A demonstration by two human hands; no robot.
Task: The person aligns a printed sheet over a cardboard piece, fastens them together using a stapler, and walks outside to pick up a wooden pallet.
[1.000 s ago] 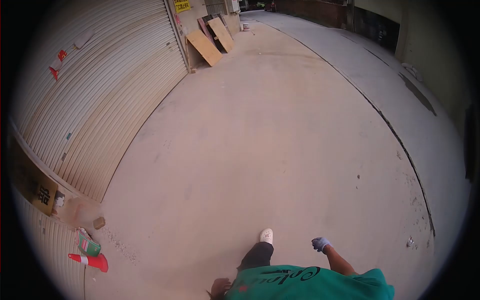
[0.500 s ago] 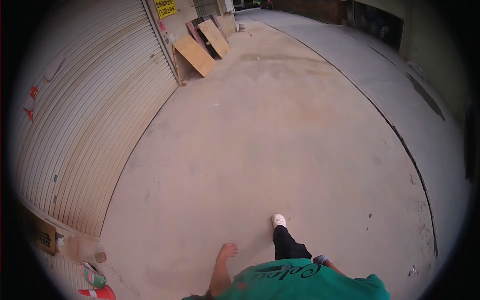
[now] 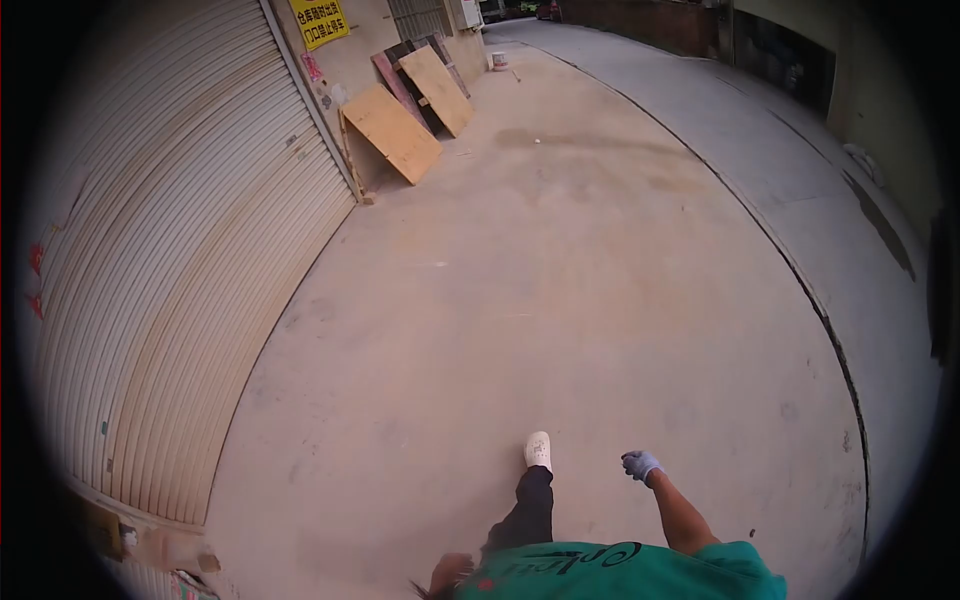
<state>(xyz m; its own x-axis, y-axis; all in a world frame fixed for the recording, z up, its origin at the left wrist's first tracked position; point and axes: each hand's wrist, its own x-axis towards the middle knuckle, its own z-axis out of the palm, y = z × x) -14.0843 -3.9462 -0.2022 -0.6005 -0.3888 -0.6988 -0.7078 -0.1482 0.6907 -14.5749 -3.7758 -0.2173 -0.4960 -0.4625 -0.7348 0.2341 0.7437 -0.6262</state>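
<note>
My right hand [image 3: 640, 466], in a grey glove with dark fingertips, hangs over the concrete ground [image 3: 600, 350] at the lower right. Its fingers are curled in, and whether they hold anything is too small to make out. At the bottom edge, beside the green shirt [image 3: 620, 573], my left hand [image 3: 450, 572] is partly in view and blurred, with its fingers hidden. Between the hands, a white shoe [image 3: 538, 450] and a dark trouser leg [image 3: 528, 510] reach forward.
A white roller shutter [image 3: 190, 260] runs along the left. Wooden boards [image 3: 395, 133] lean on the wall past it, below a yellow sign [image 3: 319, 22]. A small bucket [image 3: 500, 62] stands farther on. A dark groove [image 3: 790, 265] curves along the right.
The shutter and boards have come nearer. My right hand has swung forward from beside the shirt, while my left hand has dropped back to the bottom edge. The other shoe now shows in front.
</note>
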